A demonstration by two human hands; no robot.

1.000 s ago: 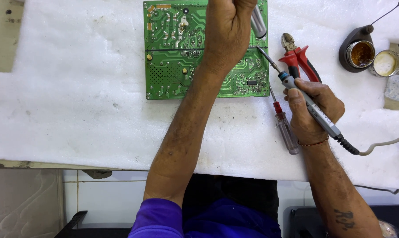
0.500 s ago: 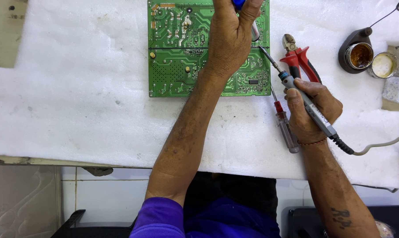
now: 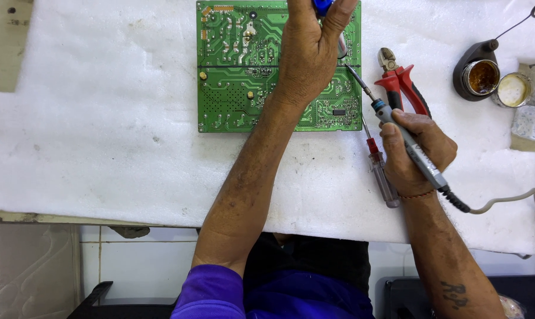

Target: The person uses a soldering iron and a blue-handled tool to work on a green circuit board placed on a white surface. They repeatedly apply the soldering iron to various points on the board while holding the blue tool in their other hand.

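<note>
Circuit board (image 3: 244, 71): we see a green board lying flat, solder side up, on the white foam sheet (image 3: 102, 136) at the far edge of the bench, about midway between its left and right ends.
Left hand (image 3: 312, 56): we see it over the right part of the board, fingers closed around a blue-handled tool (image 3: 322, 6) with a metal barrel. Most of that tool is hidden by the hand or cut off at the picture's top edge, so we cannot tell its kind.
Right hand (image 3: 418, 150): we see it just right of the board's near right corner, gripping a soldering iron (image 3: 406, 142) like a pen. The thin tip slants toward the far left and ends at the board's right edge, close beside the left hand. A pale cable (image 3: 504, 201) runs from the iron's rear toward the right end of the bench.
Screwdriver (image 3: 381, 174): clear handle with a red collar, lying on the foam and partly under the right hand.
Cutting pliers (image 3: 400, 80): red handles, lying on the foam just beyond the right hand.
Far right corner: we see a dark round tin of amber paste (image 3: 480, 77) and, just beside it, a small tin of pale paste (image 3: 511, 90).
</note>
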